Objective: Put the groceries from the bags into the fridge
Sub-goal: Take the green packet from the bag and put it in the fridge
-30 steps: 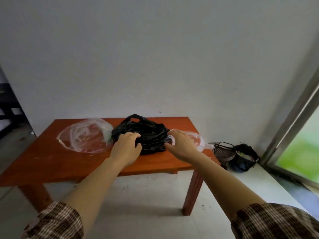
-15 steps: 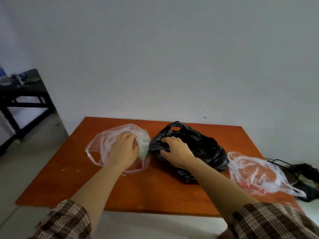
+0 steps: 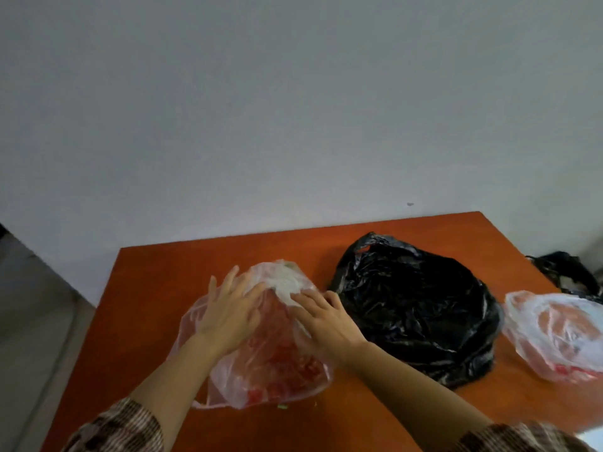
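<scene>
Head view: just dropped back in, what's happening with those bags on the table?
A person has both hands on the clear plastic bag at the near left of the orange table: left hand and right hand lie spread over its top, apparently feeling for the opening. The black bag sits untouched beside it, and another clear bag lies at the right edge. No fridge is in view.

Table (image 3: 182, 282): wood-look top, orange-brown, smooth with a low sheen. Clear bag (image 3: 270, 363): thin translucent plastic film, crinkled, faintly glossy, red print showing through. Black bag (image 3: 417, 308): thin opaque plastic, heavily creased, glossy highlights on the folds. Second clear bag (image 3: 561, 337): same translucent crinkled film, red print. Sleeves (image 3: 120, 429): woven checked cloth, matt. Wall (image 3: 293, 109): matt, smooth painted surface.
</scene>
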Demonstrator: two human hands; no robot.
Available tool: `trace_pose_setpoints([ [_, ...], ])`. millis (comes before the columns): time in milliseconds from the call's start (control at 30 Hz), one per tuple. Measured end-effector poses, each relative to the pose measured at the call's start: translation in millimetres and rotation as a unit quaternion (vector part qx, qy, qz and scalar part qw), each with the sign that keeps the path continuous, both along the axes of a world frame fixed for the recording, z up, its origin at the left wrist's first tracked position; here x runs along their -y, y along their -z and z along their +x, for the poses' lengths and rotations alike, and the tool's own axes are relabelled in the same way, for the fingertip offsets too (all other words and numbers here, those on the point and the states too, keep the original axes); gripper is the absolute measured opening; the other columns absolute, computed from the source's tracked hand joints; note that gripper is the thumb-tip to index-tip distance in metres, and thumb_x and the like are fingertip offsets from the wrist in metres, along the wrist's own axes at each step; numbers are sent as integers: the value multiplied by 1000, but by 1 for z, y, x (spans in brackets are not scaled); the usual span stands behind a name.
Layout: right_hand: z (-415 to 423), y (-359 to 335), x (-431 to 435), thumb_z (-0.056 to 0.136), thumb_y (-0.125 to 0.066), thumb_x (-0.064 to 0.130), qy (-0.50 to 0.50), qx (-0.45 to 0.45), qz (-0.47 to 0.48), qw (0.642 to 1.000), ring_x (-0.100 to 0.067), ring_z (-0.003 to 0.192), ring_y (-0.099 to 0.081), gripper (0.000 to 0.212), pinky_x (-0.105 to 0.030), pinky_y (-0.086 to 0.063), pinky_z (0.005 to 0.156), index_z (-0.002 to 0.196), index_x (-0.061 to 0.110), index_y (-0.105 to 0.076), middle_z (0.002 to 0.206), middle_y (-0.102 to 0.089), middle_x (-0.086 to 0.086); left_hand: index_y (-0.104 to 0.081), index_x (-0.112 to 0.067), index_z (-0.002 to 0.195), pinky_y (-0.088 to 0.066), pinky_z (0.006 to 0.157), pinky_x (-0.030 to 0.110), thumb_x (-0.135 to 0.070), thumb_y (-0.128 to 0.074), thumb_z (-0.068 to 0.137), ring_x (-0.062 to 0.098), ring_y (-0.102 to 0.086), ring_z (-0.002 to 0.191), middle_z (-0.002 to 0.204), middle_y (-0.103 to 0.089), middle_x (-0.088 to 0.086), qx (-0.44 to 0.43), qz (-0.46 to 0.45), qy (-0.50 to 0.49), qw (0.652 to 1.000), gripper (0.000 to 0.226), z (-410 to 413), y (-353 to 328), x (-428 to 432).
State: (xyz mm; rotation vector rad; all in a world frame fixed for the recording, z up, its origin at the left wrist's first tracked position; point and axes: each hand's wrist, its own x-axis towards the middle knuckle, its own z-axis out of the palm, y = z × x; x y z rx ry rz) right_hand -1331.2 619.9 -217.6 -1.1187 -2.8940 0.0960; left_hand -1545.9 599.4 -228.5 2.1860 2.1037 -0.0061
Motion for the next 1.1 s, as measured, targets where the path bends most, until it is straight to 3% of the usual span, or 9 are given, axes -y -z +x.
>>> trace_pose_setpoints([
  [100,-20,18,-1,77,-71,34,12,94,1,995,-25,132,-37,52,-51,-47,94,125,19,-58,145,-46,-3,-44,-38,134,-17,105,64,-36,-47,74,36,-30,140,151,-38,2,-27,-41,78,996,60,-22,18,-21],
  [200,-25,45,-3,94,-53,27,-17,225,8,974,-29,148,-5,48,-59,-23,110,139,14,-47,162,2,-7,-32,-37,143,3,109,63,-37,-50,82,32,-1,147,160,-13,-4,23,-52,105,993,64,-26,34,-42],
  [267,-32,53,-5,93,-52,32,6,273,14,962,-28,148,-7,46,-59,-22,111,136,16,-52,162,-4,-9,-24,-35,148,8,111,61,-37,-47,85,27,11,147,161,-1,-7,35,-51,120,991,67,-22,41,-57],
  [433,-34,61,-30,101,-39,28,79,351,-17,933,-32,147,12,60,-62,-2,113,153,8,-16,160,6,-16,-16,-37,150,12,111,57,-34,-48,82,21,25,140,160,11,-5,42,-49,177,982,76,-17,59,-91],
  [600,-17,59,-53,102,-38,28,186,331,-99,920,-29,147,12,61,-61,0,114,154,12,-9,161,4,-8,-47,-40,136,-22,110,63,-22,-38,84,32,-23,143,152,-34,4,38,49,386,920,56,-24,85,-104],
  [667,-14,62,-57,101,-36,28,246,263,-155,920,-25,148,8,55,-60,-1,114,152,15,-19,161,-2,-4,-57,-34,130,-28,108,64,-16,-53,84,26,-15,146,147,-43,1,28,64,430,900,50,-31,96,-108],
  [767,-15,71,-58,100,-30,43,312,149,-218,913,-20,148,4,55,-59,2,114,149,17,-31,161,-6,1,-56,-26,132,-17,113,58,-4,-79,60,16,9,147,151,-32,-2,24,30,321,946,78,-37,101,-112],
  [900,-25,79,-58,89,-30,71,369,101,-279,881,-23,148,8,84,-59,8,114,150,14,-27,162,-1,0,-19,-35,150,3,115,48,-8,-55,85,13,17,145,155,10,-14,87,-71,219,969,79,-34,106,-122],
  [1100,-50,86,-60,77,-51,75,410,127,-283,858,-31,147,3,109,-60,5,114,152,9,-9,160,-3,-9,-3,-45,149,-17,115,51,-15,-57,82,11,14,141,155,17,-22,148,-137,143,969,91,-20,111,-124],
])
